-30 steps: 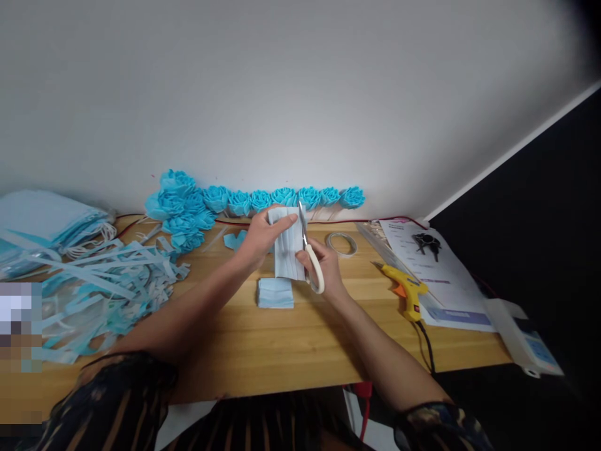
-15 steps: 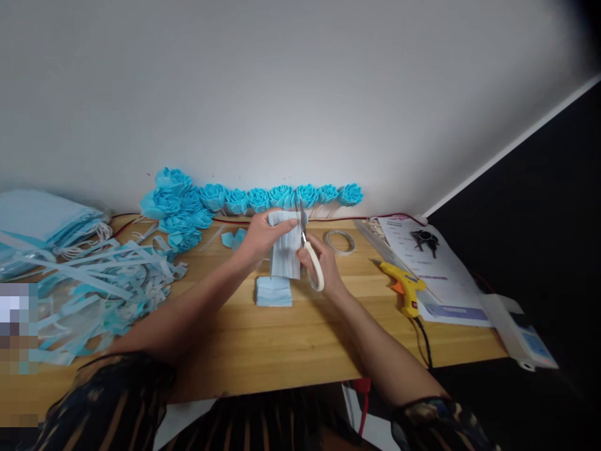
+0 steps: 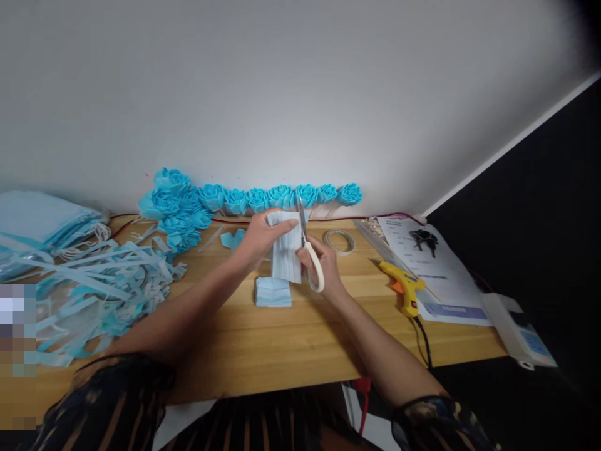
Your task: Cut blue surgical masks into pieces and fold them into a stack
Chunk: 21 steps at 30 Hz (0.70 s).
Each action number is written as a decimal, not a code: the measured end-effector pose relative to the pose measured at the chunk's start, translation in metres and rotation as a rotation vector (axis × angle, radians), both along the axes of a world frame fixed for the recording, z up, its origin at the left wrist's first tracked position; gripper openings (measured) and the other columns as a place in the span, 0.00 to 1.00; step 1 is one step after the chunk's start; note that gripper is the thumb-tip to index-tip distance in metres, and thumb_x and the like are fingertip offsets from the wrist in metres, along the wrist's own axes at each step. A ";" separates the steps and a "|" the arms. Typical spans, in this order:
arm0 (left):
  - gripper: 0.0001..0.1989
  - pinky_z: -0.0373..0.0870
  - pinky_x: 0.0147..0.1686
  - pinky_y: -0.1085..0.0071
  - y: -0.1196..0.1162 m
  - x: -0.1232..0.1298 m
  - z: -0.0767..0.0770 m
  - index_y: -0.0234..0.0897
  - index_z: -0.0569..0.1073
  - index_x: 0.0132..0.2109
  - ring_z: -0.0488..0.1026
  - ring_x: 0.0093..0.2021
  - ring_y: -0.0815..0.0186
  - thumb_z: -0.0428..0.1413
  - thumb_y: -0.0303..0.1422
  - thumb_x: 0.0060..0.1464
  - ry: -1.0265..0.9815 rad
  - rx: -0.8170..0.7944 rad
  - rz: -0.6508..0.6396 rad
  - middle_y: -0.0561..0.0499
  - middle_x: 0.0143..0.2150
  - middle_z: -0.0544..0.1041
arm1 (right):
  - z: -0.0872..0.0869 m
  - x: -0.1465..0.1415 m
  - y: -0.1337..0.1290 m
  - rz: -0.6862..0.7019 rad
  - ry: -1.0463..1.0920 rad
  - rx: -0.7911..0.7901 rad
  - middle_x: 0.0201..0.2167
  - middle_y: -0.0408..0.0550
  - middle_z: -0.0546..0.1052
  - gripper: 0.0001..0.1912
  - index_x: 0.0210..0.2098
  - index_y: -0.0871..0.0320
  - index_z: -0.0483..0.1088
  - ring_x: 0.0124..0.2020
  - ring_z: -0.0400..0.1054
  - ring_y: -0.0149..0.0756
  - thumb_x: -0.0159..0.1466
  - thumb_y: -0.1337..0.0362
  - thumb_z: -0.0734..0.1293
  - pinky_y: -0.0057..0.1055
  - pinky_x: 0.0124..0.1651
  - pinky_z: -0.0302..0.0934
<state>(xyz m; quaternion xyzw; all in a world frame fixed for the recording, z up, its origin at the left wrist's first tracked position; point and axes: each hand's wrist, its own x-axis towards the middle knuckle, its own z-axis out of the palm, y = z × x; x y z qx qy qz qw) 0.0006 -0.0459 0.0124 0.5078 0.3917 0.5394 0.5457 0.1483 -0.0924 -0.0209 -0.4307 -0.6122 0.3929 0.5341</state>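
Observation:
A pale blue pleated face mask (image 3: 285,258) is pinched in my left hand (image 3: 260,237), thumb on its front. My right hand (image 3: 327,266) grips white-handled scissors (image 3: 317,269), their blades pointing up along the mask's right edge. The blades look nearly closed there. Just below the mask, a small stack of cut light blue pieces (image 3: 273,292) lies on the wooden table (image 3: 282,351). Behind my left hand rest a few bright blue petal-shaped pieces (image 3: 231,239), partly hidden by that hand.
Blue handmade flowers (image 3: 235,200) line the wall. On the left are cut strips (image 3: 107,282) and a pile of masks (image 3: 42,216). Toward the right lie a tape roll (image 3: 340,242), a yellow glue gun (image 3: 404,285), paper sheets (image 3: 441,269), keys (image 3: 424,241) and a white container (image 3: 519,329).
The scissor blades have come closer together at the mask's right edge. Both hands stay in nearly the same place.

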 end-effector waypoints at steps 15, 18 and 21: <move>0.17 0.68 0.37 0.68 0.026 -0.028 0.003 0.35 0.76 0.36 0.72 0.35 0.62 0.65 0.44 0.44 0.175 0.131 0.124 0.49 0.33 0.77 | 0.005 0.025 0.013 0.132 0.367 -0.214 0.19 0.35 0.62 0.33 0.47 0.59 0.73 0.16 0.52 0.25 0.55 0.38 0.72 0.25 0.18 0.47; 0.22 0.67 0.53 0.62 0.036 -0.039 0.006 0.36 0.79 0.48 0.74 0.49 0.54 0.64 0.40 0.45 0.572 0.340 0.224 0.44 0.47 0.80 | 0.007 0.034 0.019 0.253 0.439 -0.273 0.19 0.34 0.59 0.38 0.47 0.58 0.73 0.17 0.48 0.25 0.50 0.34 0.73 0.26 0.19 0.45; 0.33 0.62 0.61 0.59 0.033 -0.036 0.006 0.39 0.73 0.61 0.71 0.57 0.52 0.63 0.37 0.46 0.762 0.506 0.180 0.42 0.59 0.76 | 0.007 0.038 0.021 0.296 0.409 -0.297 0.18 0.33 0.57 0.41 0.46 0.57 0.73 0.17 0.45 0.25 0.47 0.31 0.73 0.26 0.19 0.44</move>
